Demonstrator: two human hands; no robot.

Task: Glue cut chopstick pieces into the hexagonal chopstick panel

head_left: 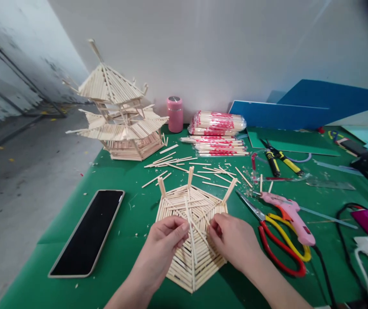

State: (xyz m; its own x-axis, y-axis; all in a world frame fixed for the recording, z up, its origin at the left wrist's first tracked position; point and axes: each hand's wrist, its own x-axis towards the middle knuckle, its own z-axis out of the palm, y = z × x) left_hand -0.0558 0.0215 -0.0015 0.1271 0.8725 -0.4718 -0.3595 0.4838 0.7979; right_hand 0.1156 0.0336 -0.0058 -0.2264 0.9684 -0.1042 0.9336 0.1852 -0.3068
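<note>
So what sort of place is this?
Probably a craft workspace or small workshop, judging by the pagoda model built of thin sticks, the half-made hexagonal stick panel, and the pink glue gun at the right.

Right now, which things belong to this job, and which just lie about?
Likely belonging:
pale wooden hexagonal stick frame
loose pale wooden sticks
pink plastic glue gun
red-and-yellow-handled scissors

Probably lying about:
black-screened rectangular phone
pink cylindrical flask

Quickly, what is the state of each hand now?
Left hand: closed, pinching a thin stick.
Right hand: fingers curled; what it holds cannot be told.
</note>
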